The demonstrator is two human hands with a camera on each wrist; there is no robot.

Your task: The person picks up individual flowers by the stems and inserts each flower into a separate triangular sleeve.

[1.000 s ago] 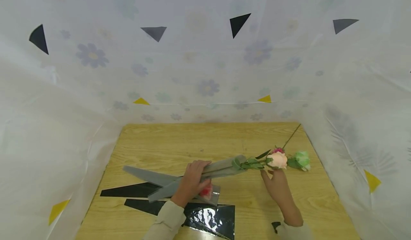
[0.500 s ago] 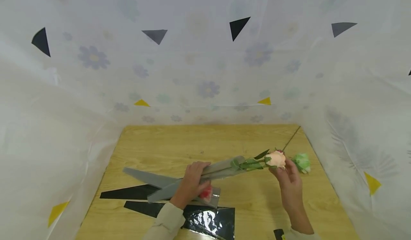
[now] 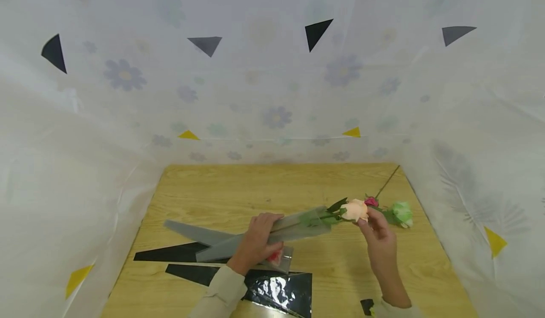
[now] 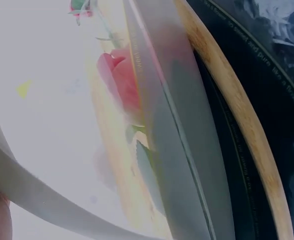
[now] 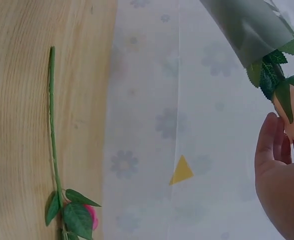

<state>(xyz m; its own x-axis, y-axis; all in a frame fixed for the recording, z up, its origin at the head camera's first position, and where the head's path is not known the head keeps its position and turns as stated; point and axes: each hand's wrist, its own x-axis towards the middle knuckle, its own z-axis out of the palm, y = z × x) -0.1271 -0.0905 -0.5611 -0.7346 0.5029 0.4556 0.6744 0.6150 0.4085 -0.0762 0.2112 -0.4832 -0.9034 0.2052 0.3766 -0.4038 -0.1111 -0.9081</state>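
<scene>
My left hand (image 3: 257, 242) grips a translucent grey flower sleeve (image 3: 308, 225) around its narrower part, with the wide mouth turned right. The peach rose (image 3: 354, 210) lies with its stem and lower leaves inside the sleeve; its bloom stays outside the mouth. My right hand (image 3: 382, 242) holds that bloom from the right, thumb and fingers about its petals. In the right wrist view, leaves (image 5: 272, 72) poke out at the sleeve's edge. Beneath my left hand, a pink rose (image 4: 119, 80) in another grey sleeve (image 4: 187, 125) lies on the table.
A magenta rose (image 3: 371, 201) with a long stem (image 5: 52, 125) and a green rose (image 3: 401, 214) lie at the right. Black sleeves (image 3: 285, 287) and more grey sleeves (image 3: 191, 233) spread across the left front. White patterned sheeting (image 3: 272, 95) surrounds the wooden table (image 3: 213, 185).
My right hand has come up onto the peach bloom and moved left with it, and the stem has slid deeper into the sleeve. My left hand has kept its place.
</scene>
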